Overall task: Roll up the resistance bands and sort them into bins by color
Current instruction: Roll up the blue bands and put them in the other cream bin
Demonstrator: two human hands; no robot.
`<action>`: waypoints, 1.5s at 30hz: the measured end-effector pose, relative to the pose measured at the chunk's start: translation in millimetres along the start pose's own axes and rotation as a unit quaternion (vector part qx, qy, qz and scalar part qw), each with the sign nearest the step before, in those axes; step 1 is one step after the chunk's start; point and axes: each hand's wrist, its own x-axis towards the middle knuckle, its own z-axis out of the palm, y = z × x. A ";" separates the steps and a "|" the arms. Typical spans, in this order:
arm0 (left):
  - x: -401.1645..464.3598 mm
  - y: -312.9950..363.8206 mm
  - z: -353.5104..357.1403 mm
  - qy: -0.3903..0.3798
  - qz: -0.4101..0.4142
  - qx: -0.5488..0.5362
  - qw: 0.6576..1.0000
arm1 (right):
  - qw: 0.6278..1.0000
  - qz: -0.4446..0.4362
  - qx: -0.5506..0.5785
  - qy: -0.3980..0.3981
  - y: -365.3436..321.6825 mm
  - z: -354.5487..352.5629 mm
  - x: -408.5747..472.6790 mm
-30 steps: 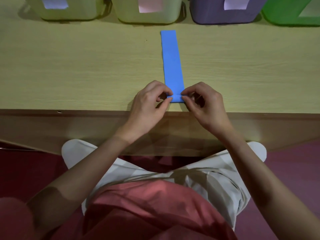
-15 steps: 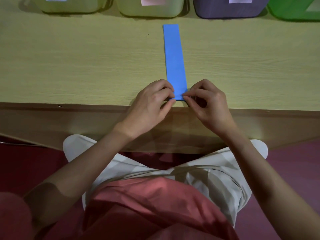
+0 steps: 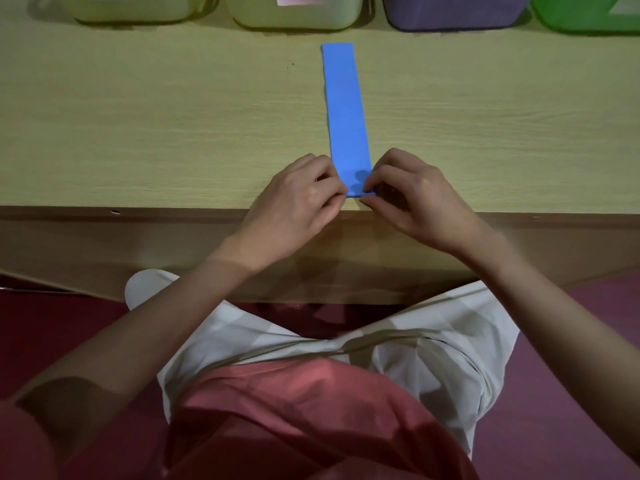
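A flat blue resistance band lies lengthwise on the wooden table, running from near the bins to the front edge. My left hand pinches the band's near left corner with curled fingers. My right hand pinches the near right corner between thumb and forefinger. The near end sits just inside the table's front edge, and its fold is partly hidden by my fingers.
Along the back edge stand a pale green bin, a second pale bin, a purple-grey bin and a bright green bin, all cut off by the frame. My lap sits below the table edge.
Both hands have stayed at the band's near end, with the fingertips shifting a little. The view has tilted down slightly, so the bins sit higher in frame.
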 end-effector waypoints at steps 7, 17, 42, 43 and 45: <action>1.1 2.8 2.0 -0.013 -0.047 -0.019 0.999 | 0.999 0.033 0.019 -0.003 -3.6 3.0 1.7; 15.1 9.3 0.7 -0.055 -0.182 -0.087 0.978 | 0.996 0.087 0.030 0.010 -9.0 5.6 4.7; 33.4 21.9 -7.4 -0.071 -0.298 -0.105 0.946 | 0.995 0.086 0.023 0.051 -9.2 11.3 3.5; 32.8 21.7 -6.9 -0.068 -0.290 -0.098 0.950 | 0.995 0.083 0.021 0.049 -7.8 10.7 2.8; 30.1 21.7 -4.7 -0.056 -0.265 -0.070 0.960 | 0.996 0.079 0.019 0.046 -5.2 9.1 1.9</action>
